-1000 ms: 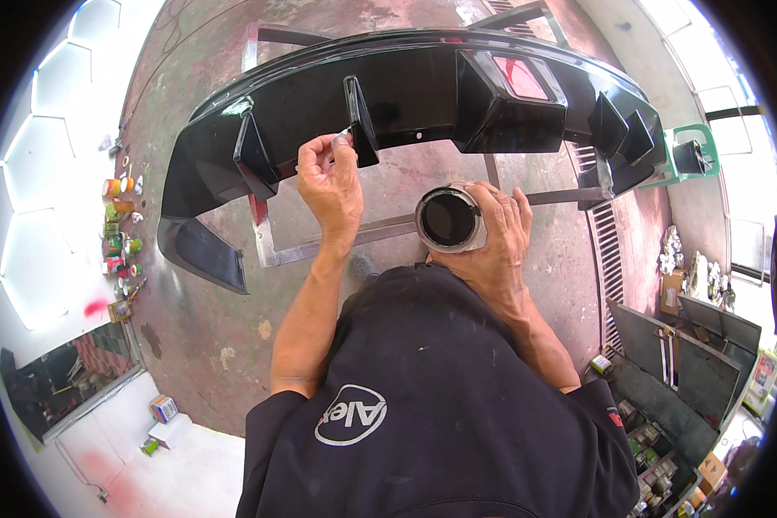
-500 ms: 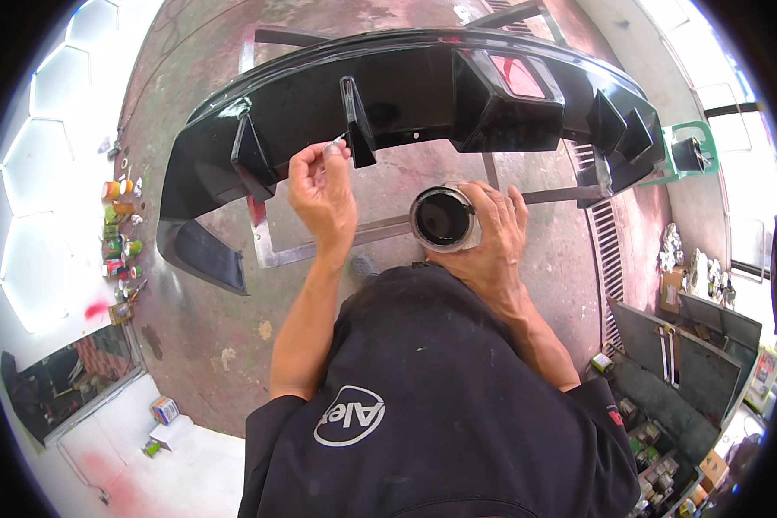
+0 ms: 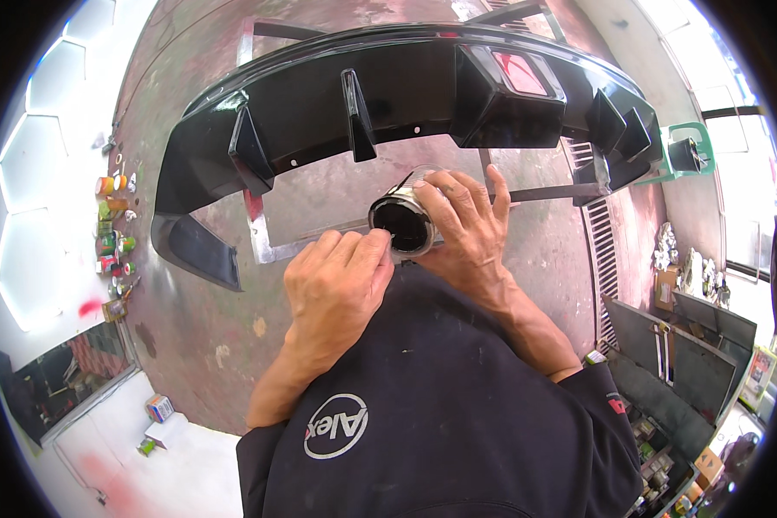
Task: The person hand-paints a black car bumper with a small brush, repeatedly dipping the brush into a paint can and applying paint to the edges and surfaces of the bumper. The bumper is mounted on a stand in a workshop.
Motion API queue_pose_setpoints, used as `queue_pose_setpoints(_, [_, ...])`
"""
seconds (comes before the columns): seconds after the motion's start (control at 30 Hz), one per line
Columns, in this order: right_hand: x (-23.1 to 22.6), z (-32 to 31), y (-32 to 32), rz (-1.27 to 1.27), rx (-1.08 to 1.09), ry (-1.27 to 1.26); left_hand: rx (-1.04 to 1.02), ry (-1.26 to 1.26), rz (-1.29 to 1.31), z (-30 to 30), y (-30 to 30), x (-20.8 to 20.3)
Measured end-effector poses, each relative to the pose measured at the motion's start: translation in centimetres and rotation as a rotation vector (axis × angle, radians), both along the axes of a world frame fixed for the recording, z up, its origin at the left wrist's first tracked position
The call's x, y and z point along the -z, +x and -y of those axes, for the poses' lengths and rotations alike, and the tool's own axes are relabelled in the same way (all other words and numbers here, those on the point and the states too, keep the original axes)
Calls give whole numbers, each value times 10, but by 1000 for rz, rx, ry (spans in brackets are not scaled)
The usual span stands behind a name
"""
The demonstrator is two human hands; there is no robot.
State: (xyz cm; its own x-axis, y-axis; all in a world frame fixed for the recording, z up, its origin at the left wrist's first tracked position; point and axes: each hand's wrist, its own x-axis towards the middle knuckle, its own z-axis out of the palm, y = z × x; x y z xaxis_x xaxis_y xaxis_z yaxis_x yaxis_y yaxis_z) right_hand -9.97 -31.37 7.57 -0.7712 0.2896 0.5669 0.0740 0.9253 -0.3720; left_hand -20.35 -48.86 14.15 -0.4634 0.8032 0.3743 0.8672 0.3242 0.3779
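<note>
A: What changed?
B: Left hand [image 3: 341,281] moved from black bumper [image 3: 406,86] to the cup [image 3: 417,195], fingertips together, contents unclear; focus likely shifted there.
A: Right hand [image 3: 466,211]?
B: Was clamped round cup, between bumper and torso [image 3: 440,371].

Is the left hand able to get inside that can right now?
Probably yes. The left hand is right beside the rim of the can, and no lid covers the opening. The right hand grips the other side, leaving the way free.
</note>
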Motion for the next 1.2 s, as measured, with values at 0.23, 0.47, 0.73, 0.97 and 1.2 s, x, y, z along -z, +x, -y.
queue_pose_setpoints(0.23, [1, 13, -9, -57, -43, 23, -17, -157, -55, 8, 1, -8])
queue_pose_setpoints(0.47, [-3, 24, -15, -32, -52, -67, -75, -9, 6, 24, -5, -13])
queue_pose_setpoints(0.73, [5, 37, -18, 48, -45, -145, -163, 320, 378, 55, -7, 20])
queue_pose_setpoints(0.97, [9, 51, -17, 105, 11, -216, -360, 714, 837, 75, -33, 59])
queue_pose_setpoints(1.2, [9, 62, -8, 128, 85, -208, -507, 979, 993, 66, -120, 92])
